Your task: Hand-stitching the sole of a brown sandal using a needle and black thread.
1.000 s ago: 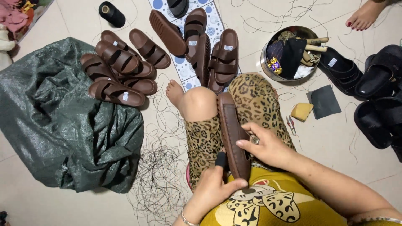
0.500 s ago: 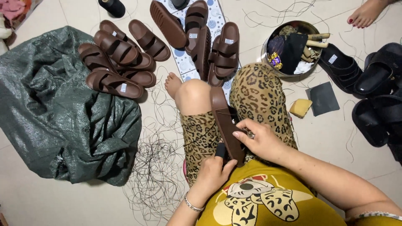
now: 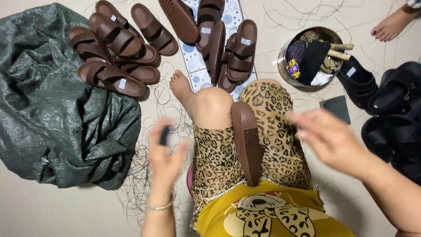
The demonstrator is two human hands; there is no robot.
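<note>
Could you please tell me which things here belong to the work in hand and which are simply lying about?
In hand:
brown sandal across the lap
small dark tool in the left hand
right hand, blurred

Lying about:
green sack
metal bowl
black sandals

I'm in leopard-print shorts w/ a yellow top, cartoon leopard face printed on the front. Thin silver bangle on my left wrist, just below my left hand [image 3: 165, 153]. Arms bare, no sleeves, feet bare too.
</note>
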